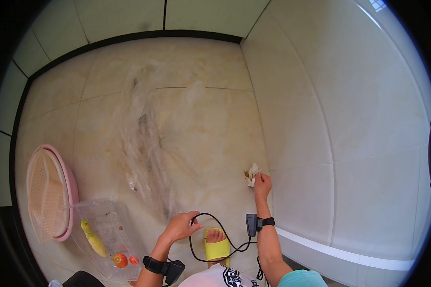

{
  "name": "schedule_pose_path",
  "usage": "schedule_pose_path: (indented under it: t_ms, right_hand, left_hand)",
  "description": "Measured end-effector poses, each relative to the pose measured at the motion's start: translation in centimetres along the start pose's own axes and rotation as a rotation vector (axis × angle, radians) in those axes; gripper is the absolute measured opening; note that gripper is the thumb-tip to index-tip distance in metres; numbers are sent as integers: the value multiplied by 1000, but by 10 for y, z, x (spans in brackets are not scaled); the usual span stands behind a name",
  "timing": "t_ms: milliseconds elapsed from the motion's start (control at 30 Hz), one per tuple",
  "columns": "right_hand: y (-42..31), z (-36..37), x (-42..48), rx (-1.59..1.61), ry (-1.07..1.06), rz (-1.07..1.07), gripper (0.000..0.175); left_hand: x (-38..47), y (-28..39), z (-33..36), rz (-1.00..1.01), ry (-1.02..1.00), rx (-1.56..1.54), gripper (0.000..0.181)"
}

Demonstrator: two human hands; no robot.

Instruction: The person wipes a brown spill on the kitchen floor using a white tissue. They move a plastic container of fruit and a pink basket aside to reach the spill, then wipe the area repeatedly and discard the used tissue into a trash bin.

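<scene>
My right hand (pixel 263 186) pinches a crumpled white tissue (pixel 252 175) low over the floor, close to the tiled wall. A small brown patch shows at the tissue's left edge; I cannot tell what it is. My left hand (pixel 179 226) hangs above the floor with thumb and fingers apart and holds nothing visible. A loop of black cable (pixel 210 214) passes by its fingertips. Ahead of the left hand, a crumpled sheet of clear plastic film (pixel 147 143) lies stretched across the floor tiles.
To the left lies a clear plastic tray (pixel 109 215) holding a yellow-green elongated vegetable (pixel 94 238) and two red tomatoes (pixel 120 260). Beyond it stands a pink basin (pixel 72 190) with a perforated cream basket (pixel 43 190). A tiled wall (pixel 298 125) bounds the right; green cabinets (pixel 125 16) line the back.
</scene>
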State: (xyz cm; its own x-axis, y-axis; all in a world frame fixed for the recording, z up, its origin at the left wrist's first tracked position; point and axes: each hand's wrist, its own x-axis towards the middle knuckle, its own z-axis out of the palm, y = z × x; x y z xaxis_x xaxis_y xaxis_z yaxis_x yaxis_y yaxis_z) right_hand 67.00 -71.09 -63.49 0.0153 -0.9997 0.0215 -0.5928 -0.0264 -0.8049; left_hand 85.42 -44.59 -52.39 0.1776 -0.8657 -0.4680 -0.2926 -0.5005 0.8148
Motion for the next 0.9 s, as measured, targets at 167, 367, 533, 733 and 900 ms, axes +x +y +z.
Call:
schedule_pose_path:
  t_ms: [167, 367, 533, 733, 900]
  right_hand:
    - [-16, 9, -2, -162, 68, -238, 17]
    - [-30, 34, -1, -256, 159, -268, 18]
    - [-40, 34, -6, -453, 31, -427, 24]
    - [-45, 2, -8, -410, -338, -593, 39]
    - [-50, 0, 4, -363, -491, -552, 44]
  left_hand:
    - [1, 0, -3, -12, -10, -27, 42]
    - [0, -1, -4, 11, -13, -22, 42]
    - [3, -7, -3, 20, -12, -71, 43]
    - [6, -15, 0, 57, -20, -69, 44]
    - [9, -17, 0, 63, -49, -83, 44]
